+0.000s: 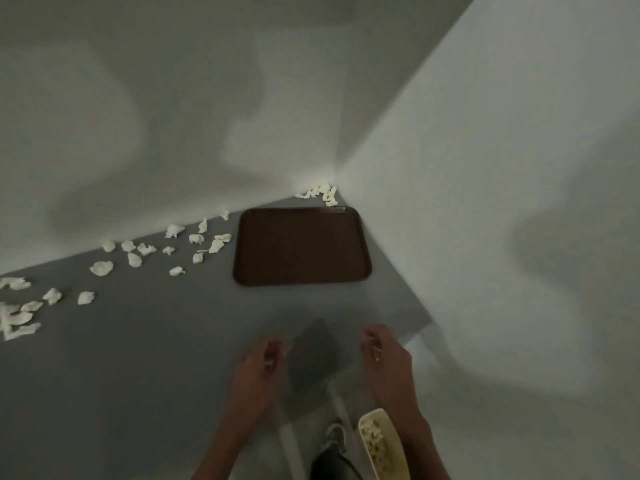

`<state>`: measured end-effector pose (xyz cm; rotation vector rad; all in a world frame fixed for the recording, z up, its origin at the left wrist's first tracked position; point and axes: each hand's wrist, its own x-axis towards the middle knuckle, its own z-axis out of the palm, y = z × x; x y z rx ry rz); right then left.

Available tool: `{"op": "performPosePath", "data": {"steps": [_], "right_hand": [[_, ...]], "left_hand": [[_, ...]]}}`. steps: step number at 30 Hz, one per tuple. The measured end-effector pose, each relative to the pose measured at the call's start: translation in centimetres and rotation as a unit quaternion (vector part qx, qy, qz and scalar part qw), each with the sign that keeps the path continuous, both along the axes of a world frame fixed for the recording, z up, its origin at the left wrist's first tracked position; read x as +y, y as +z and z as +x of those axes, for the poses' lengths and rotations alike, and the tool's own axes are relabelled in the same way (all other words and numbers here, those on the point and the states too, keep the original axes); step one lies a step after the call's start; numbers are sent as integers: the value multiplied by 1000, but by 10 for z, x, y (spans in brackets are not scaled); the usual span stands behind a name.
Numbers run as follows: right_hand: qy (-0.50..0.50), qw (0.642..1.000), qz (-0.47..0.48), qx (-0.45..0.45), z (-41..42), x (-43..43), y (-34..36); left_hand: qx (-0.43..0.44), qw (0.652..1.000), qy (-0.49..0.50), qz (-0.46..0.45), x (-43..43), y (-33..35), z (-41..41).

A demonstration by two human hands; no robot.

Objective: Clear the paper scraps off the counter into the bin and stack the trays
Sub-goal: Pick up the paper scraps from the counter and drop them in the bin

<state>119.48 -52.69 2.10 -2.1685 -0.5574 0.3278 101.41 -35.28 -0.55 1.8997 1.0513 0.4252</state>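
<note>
Your brown tray (pixel 303 245) lies flat at the counter's (pixel 138 358) far right corner, long side running left to right, its right end near the wall. Paper scraps (pixel 101 268) trail along the far wall to its left, and the bin (pixel 394 448) below your right arm holds scraps. Left hand (pixel 258 368) and right hand (pixel 386 358) hover over the bare near edge, fingers loosely curled, gripping nothing.
</note>
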Motion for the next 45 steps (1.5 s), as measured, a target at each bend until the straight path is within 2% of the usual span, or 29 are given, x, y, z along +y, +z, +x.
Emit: {"op": "performPosePath", "data": {"steps": [6,10,18,24,27,31,34,41,45], "right_hand": [[54,998,-22,-14,61,50,-19],[74,995,-42,-53,122,95,-31],[119,992,-32,-40,250,214,-52],[130,985,-35,-111,320,308,-63],[155,977,-53,-135,342,350,-67],[204,955,-125,-174,365,388,-77],[236,942,-165,-172,375,404,-84],[250,934,-205,-151,386,411,-94],[210,948,-182,-158,387,400,-86]], "left_hand": [[-7,1000,7,15,57,-4,64],[-3,999,0,50,100,-4,122],[21,995,-32,88,186,-11,239],[27,989,-78,121,238,-32,306],[45,985,-86,144,262,-38,332],[84,975,-99,183,293,-36,362],[111,961,-114,227,315,-37,386],[186,932,-175,256,355,-58,445],[213,914,-222,264,364,-78,466]]}}
